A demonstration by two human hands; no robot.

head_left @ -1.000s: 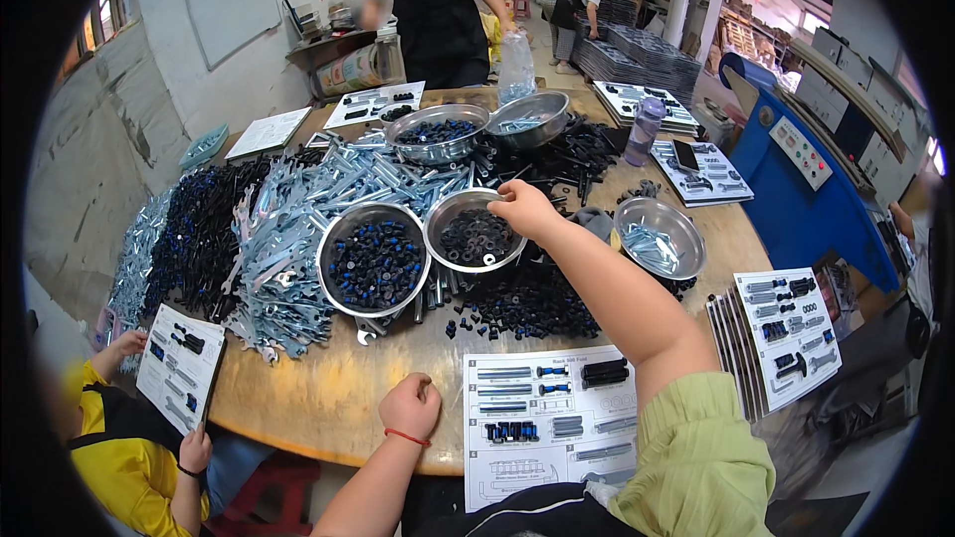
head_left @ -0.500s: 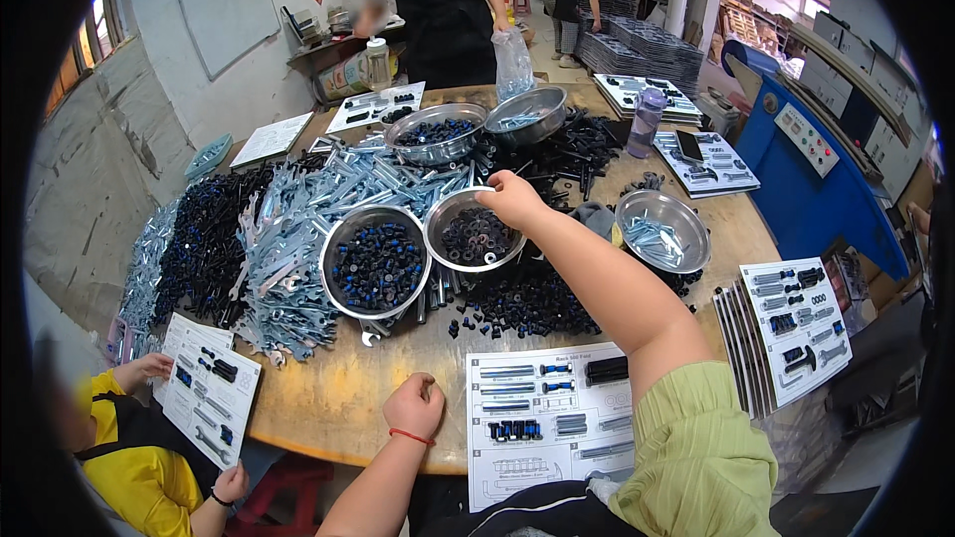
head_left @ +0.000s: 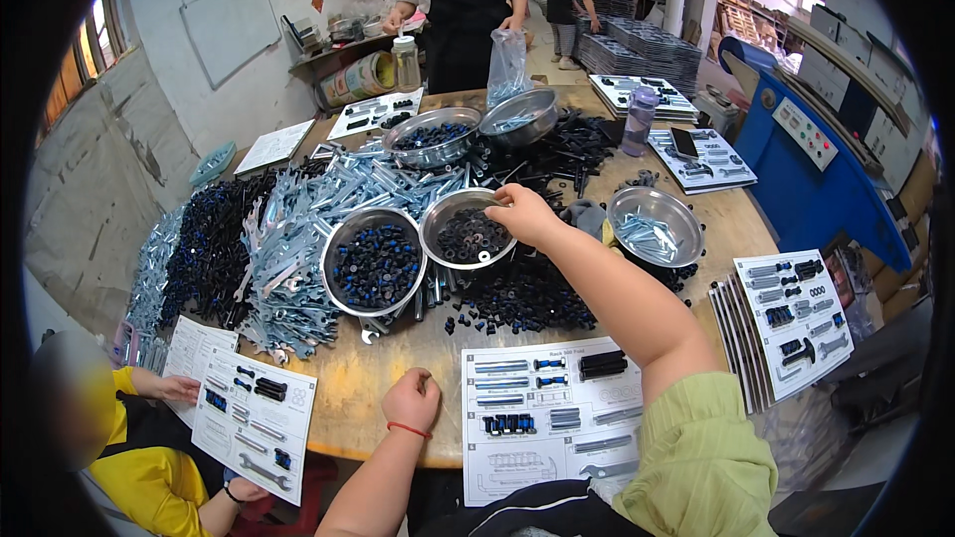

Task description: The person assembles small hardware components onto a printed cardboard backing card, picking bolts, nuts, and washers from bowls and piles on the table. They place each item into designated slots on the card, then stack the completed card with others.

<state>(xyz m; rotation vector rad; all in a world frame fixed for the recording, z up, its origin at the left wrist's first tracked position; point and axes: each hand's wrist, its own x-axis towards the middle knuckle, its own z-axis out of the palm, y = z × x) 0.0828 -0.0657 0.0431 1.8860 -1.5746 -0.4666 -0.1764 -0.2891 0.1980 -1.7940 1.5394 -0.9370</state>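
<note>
My right hand [head_left: 523, 215] reaches over the right side of a steel bowl [head_left: 435, 251]. Its fingers are drawn together just above dark washers [head_left: 472, 236]; anything between them is too small to make out. On the wooden table, left of a printed card [head_left: 532, 400], rests my left hand [head_left: 411, 398], a red cord at its wrist. Its fingers are curled in, and what they may hold is hidden. The card bears metal tubes, black bolts, short blue-banded screws and a wrench [head_left: 609, 469]. Left of the washers stands a bowl of blue-banded screws [head_left: 376, 267].
Loose wrenches [head_left: 284, 268] and dark bolts [head_left: 209, 249] heap up at the left. A bowl of silver pins [head_left: 652, 237], a purple bottle [head_left: 640, 121] and stacked cards [head_left: 791, 328] stand right. A yellow-sleeved person [head_left: 159, 487] holds a card; another person [head_left: 463, 10] stands across the table.
My right hand has dipped slightly toward the washers, its fingers further inside the rim. The yellow-sleeved person's card has shifted right. The person opposite has moved right. My left hand stays put.
</note>
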